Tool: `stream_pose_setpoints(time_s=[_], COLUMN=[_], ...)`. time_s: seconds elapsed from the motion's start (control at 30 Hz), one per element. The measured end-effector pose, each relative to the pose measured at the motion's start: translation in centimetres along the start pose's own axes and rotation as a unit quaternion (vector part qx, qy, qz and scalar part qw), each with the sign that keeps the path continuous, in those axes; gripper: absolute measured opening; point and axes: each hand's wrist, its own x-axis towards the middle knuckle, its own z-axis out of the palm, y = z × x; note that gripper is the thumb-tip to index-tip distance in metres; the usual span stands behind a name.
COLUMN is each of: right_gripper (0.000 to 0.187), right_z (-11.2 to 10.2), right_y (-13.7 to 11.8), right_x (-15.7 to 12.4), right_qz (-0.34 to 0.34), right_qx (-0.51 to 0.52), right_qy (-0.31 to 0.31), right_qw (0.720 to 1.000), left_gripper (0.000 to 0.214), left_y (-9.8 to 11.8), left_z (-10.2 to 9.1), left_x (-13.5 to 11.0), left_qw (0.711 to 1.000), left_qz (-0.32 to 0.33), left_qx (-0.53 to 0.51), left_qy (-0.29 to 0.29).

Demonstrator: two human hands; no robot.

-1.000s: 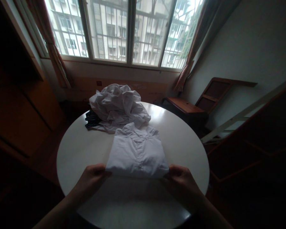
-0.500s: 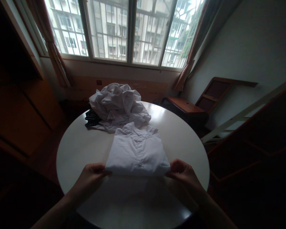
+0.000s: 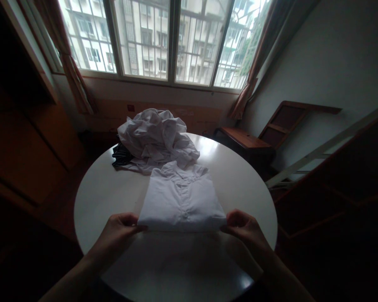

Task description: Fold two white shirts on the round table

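Observation:
A white shirt (image 3: 182, 197) lies folded into a near rectangle on the round white table (image 3: 107, 188), its collar end pointing away from me and its button placket running down the middle. My left hand (image 3: 121, 228) pinches the shirt's near left corner. At the near right corner, my right hand (image 3: 242, 226) grips the cloth between thumb and fingers. The near edge is stretched fairly straight between both hands. Beyond the collar sits a heap of crumpled pale cloth (image 3: 157, 138), close against the shirt.
A dark striped cloth (image 3: 121, 155) pokes out at the heap's left side. Behind the table on the right stands a wooden chair (image 3: 245, 138). Barred windows (image 3: 145, 42) with tied curtains (image 3: 72, 79) are at the back, and a wooden cabinet (image 3: 28, 155) is at the left.
Both hands keep their hold on the shirt's near corners. They have moved very slightly apart, and the near edge looks a little wider.

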Motion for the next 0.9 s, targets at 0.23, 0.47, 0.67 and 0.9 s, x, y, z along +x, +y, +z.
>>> stream_pose_setpoints(time_s=[0.23,0.47,0.67,0.9], right_gripper=[0.021,0.033,0.035,0.03], right_z=[0.0,-0.8,-0.2,0.1], right_y=[0.4,-1.6,-0.6,-0.2], right_x=[-0.1,-0.1,-0.1,-0.3], right_qz=[0.005,0.012,0.007,0.084], right_qx=[-0.089,-0.114,-0.096,-0.013], right_qy=[-0.027,-0.208,-0.163,-0.069], right_qw=[0.996,0.971,0.982,0.994], left_gripper=[0.017,0.027,0.031,0.039], left_y=[0.8,1.4,0.4,-0.3], left_z=[-0.2,-1.5,-1.6,-1.2], left_x=[0.0,0.9,1.1,0.9], left_qw=[0.997,0.972,0.969,0.968], left_qz=[0.001,0.039,0.058,0.056], left_qx=[0.071,0.144,0.198,0.217], left_qy=[-0.019,-0.183,-0.138,-0.111])
